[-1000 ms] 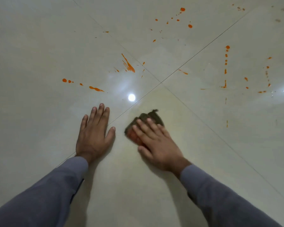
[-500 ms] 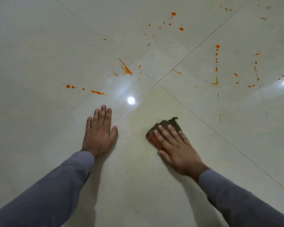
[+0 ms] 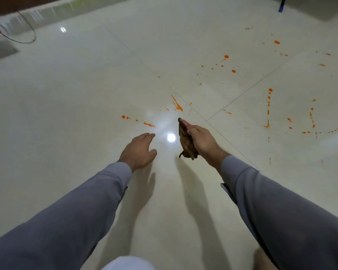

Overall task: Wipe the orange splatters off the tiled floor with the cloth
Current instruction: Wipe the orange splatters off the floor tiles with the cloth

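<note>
My right hand (image 3: 201, 141) grips a dark brown cloth (image 3: 186, 141) and holds it up off the glossy cream tiled floor (image 3: 86, 98). My left hand (image 3: 140, 151) hovers above the floor beside it, fingers relaxed and holding nothing. Orange splatters lie ahead: a streak (image 3: 177, 103) just beyond the cloth, a line of drops (image 3: 138, 121) to the left, scattered dots (image 3: 225, 64) farther off, and a vertical trail (image 3: 268, 106) with more drops at the right.
A thin dark cable loop (image 3: 21, 34) lies on the floor at the far left near a wall base. A blue-tipped object (image 3: 281, 5) stands at the top right. A ceiling light reflects (image 3: 171, 137) between my hands.
Both hands have lifted off the floor. My right hand stopped pressing the cloth flat and now grips it in the air. The view rose and pulled back, showing more floor.
</note>
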